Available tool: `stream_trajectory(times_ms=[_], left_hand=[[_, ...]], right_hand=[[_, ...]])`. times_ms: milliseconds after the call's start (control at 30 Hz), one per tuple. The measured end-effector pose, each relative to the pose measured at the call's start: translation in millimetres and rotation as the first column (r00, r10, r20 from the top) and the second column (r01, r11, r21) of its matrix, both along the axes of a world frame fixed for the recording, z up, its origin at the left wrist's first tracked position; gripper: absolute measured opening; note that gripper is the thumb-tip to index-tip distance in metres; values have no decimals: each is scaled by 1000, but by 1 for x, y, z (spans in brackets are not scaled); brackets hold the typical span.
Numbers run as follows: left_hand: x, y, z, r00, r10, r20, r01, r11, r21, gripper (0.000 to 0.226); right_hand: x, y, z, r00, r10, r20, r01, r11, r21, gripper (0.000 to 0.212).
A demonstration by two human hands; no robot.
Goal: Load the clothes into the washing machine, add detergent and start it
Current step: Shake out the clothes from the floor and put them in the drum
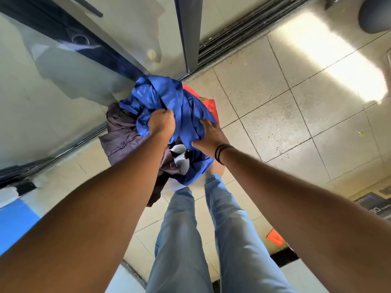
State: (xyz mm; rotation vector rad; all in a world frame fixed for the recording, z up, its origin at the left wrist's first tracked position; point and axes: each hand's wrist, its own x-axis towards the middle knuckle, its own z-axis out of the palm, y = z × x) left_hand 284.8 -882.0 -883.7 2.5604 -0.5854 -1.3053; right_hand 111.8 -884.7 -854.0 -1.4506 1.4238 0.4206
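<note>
A: Entry, head view. Starting at left of frame: a glass door point(53, 85) fills the upper left, and its track runs along the floor beneath. No washing machine is in view, and no detergent.

B: Clothes?

A: Centre of frame, a bundle off the tiled floor point(285, 123). A dark purple garment point(118, 138) sags out on the bundle's left side and trails down under the left forearm. The blue garment point(169, 98) sits on top. A grey-and-white piece point(179, 153) is wedged in the lower middle. Something red point(211, 104) shows behind, on the right; garment or basket, I cannot tell.

B: Grips?

A: Left hand point(161, 122) is clenched on a fold of the blue garment, fingers curled into the cloth. Right hand point(209, 140) lies on the blue garment's right side, fingers spread, thumb hooked over a fold, grasping it loosely.

B: Risks?

A: Only the blue garment is plainly gripped. The purple one seems merely draped, so it may slide off on the left once the bundle is carried. The grey-and-white piece could drop through the gap between the hands. A trailing hem near the jeans point(190, 229) could catch a foot.

B: Right side?

A: An orange scrap point(275, 237) lies on the floor at lower right, with a bright patch of glare at upper right.
</note>
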Motion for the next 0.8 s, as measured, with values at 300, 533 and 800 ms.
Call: stream_trajectory(times_ms=[300, 533, 800], left_hand=[[-32, 44, 187, 944, 267, -194, -325, 847, -419, 33], [-42, 98, 369, 938, 1, -347, -243, 715, -656, 39], [-24, 179, 482, 917, -175, -358, -183, 613, -769, 30]], right_hand=[[-11, 11, 100, 990, 139, 20, -136, 986, -98, 112], [5, 36, 200, 960, 277, 47, -259, 938, -229, 103], [7, 73, 280, 998, -31, 54, 40, 986, -163, 25]])
